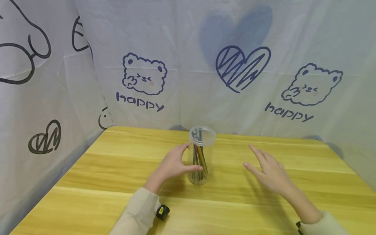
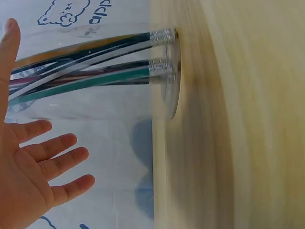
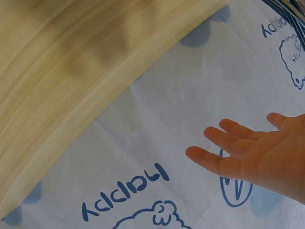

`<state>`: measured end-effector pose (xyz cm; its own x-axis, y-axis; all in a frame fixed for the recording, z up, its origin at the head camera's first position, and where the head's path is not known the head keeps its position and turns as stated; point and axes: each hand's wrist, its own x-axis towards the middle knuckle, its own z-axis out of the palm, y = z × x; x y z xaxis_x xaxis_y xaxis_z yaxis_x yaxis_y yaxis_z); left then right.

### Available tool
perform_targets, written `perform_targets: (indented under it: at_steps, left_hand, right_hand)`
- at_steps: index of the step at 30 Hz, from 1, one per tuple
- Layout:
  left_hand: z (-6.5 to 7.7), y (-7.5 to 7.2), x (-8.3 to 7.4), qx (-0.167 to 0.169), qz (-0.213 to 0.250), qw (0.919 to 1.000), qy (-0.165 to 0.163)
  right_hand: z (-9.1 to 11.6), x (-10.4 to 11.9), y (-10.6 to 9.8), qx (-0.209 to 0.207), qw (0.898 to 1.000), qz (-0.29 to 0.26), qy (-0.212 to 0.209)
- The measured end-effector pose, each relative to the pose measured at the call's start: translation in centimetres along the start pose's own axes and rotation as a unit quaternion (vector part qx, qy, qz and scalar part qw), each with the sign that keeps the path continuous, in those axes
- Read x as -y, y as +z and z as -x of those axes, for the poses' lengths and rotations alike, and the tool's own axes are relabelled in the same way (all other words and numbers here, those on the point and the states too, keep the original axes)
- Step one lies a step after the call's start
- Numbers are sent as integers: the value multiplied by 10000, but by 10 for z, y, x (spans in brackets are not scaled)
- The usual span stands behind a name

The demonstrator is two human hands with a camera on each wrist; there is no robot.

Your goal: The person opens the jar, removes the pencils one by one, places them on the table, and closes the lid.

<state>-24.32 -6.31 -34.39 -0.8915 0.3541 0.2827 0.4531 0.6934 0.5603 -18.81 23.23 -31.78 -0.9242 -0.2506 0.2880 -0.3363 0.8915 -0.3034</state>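
A clear, see-through jar (image 1: 210, 164) stands upright on the table, with a translucent lid (image 1: 202, 136) on top. Several slim pencils (image 2: 95, 71) in dark, green and brownish tones lean inside it, metal ferrules at the bottom. My left hand (image 1: 175, 163) is at the jar's left side, thumb extended across its front and the other fingers spread loosely behind. In the left wrist view its fingers (image 2: 62, 164) are apart and not wrapped round the jar. Over the table to the right of the jar, my right hand (image 1: 270, 173) hovers with fingers extended, holding nothing.
The yellow wood-grain table (image 1: 117, 169) runs back to a white cloth (image 1: 188, 32) printed with hearts, bears and lettering. This cloth hangs behind the table and along its sides. A small black device (image 1: 163, 212) sits at the left sleeve cuff.
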Motion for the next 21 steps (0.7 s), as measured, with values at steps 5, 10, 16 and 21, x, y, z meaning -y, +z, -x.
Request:
perform_targets:
  at_steps: [5, 10, 16, 21]
  left_hand:
    - [-3, 3, -3, 14, 641, 9979, 63]
    - [-6, 8, -3, -13, 1229, 9924, 6]
    - [-8, 13, -3, 40, 1721, 9850, -107]
    - [-9, 14, -4, 47, 1956, 9805, -192]
  right_hand:
    - [0, 0, -3, 70, 9999, -151, 30]
    - [0, 2, -6, 68, 9997, -224, 18]
    - [-1, 3, -7, 61, 9996, -267, -27]
    - [-2, 3, -6, 131, 9991, -401, -27]
